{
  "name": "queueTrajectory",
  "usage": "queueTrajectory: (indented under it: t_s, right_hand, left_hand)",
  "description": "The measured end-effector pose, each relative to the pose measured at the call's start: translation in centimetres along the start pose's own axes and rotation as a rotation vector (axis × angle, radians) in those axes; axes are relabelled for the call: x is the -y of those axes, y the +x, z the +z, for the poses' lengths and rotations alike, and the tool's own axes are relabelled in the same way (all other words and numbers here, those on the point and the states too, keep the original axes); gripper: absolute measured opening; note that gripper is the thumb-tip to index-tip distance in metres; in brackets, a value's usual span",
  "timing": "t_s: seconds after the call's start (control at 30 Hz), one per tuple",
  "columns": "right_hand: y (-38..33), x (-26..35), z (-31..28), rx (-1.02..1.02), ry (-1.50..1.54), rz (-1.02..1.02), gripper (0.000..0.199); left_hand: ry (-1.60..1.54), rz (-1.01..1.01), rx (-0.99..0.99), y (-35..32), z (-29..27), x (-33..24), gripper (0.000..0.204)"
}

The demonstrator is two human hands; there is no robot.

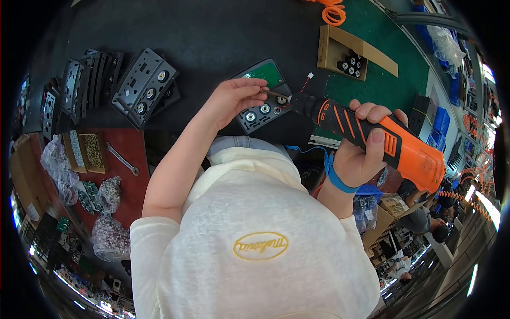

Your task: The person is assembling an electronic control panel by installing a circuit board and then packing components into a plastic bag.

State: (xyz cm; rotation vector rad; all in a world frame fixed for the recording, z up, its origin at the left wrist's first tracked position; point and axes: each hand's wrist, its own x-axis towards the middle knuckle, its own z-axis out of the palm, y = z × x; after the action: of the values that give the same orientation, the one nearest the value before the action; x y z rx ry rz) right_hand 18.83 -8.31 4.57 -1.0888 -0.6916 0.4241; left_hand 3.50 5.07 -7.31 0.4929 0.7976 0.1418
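Dk-grey metal panel w/ green circuit board and round silver-black fittings lies on black mat, just in front of the torso. L hand: over panel's left part, thumb + fingers pinched narrow at thin metal driver bit; fingertips overlap it, so can't tell if they also hold a small screw. R hand: wrapped around orange-and-black power screwdriver, its nose pointing left over panel's right edge; blue band on that wrist. Red-black wire w/ white plug sticks up beside it. Farther left: similar dark panels, stacked, leaning; nearer the body, silver wrench on red surface. Upper right: open cardboard box w/ more fittings.
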Motion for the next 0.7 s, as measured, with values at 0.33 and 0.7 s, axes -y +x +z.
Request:
queueTrajectory:
  t_s: [0.33, 0.7]
  right_hand:
    - [0.3, -0.5, -0.7, 0.121, 0.020, -0.027, 0.044]
    - [1.5, -1.3, -1.6, -0.004, -0.017, -0.015, 0.046]
  left_hand:
    - [0.026, 0.018, -0.065, 0.5, -0.2, 0.7, 0.023]
    - [1.062, 0.349, -0.406, 2.7, -3.6, 0.4, 0.044]
